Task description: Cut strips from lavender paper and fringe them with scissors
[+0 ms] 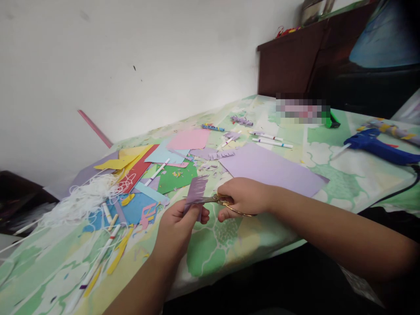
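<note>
My left hand (180, 223) pinches the lower end of a purple paper strip (197, 186) between thumb and fingers. Slits along the strip's right side give it a fringe. My right hand (244, 197) grips gold-handled scissors (210, 199), its fingers in the loops. The blades lie across the strip just above my left thumb; whether they are fully closed cannot be made out. Beyond my right hand lies a large sheet of purple paper (265, 166). Another fringed purple strip (222, 155) rests behind the scissors.
A tangle of white string (88, 197) and colored paper sheets, including a green sheet (177, 177), cover the left side. White markers (272, 143) are scattered about. At the right lies a blue glue gun (377, 146) with a black cord. A white wall (131, 65) borders the table's back.
</note>
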`<state>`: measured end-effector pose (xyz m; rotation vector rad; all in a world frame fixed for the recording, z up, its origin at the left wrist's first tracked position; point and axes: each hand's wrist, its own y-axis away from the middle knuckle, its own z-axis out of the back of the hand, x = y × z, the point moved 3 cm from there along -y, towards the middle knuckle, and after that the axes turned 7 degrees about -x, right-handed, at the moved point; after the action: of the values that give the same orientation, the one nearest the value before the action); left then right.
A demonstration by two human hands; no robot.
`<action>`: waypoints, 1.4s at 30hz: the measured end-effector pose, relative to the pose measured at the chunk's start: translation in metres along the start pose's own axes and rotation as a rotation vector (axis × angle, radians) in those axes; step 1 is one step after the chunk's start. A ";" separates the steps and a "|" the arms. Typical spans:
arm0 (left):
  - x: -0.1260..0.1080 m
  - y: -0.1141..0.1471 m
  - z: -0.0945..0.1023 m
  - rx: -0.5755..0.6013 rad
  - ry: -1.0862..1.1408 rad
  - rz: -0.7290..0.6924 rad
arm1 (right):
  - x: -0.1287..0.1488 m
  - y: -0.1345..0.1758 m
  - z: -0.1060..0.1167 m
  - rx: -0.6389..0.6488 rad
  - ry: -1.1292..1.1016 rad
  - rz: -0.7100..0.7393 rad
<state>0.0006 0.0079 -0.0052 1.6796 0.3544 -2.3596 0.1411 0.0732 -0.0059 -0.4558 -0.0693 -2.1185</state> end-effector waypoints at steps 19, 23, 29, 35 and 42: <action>-0.008 0.004 0.002 -0.065 -0.080 -0.028 | -0.002 -0.002 -0.002 -0.025 0.070 -0.006; -0.008 0.003 0.002 -0.067 -0.083 -0.015 | -0.002 -0.002 -0.001 -0.033 0.097 -0.002; -0.007 0.005 0.001 -0.077 -0.066 -0.004 | -0.002 -0.002 0.000 -0.060 0.126 -0.016; -0.004 0.003 0.003 -0.088 -0.058 -0.017 | -0.003 0.000 0.001 -0.037 0.077 -0.022; -0.006 0.000 0.010 -0.055 -0.105 -0.093 | -0.003 0.002 0.002 -0.025 0.074 -0.014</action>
<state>-0.0059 0.0050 0.0038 1.5394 0.4833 -2.4685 0.1445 0.0754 -0.0058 -0.3919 -0.0036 -2.1499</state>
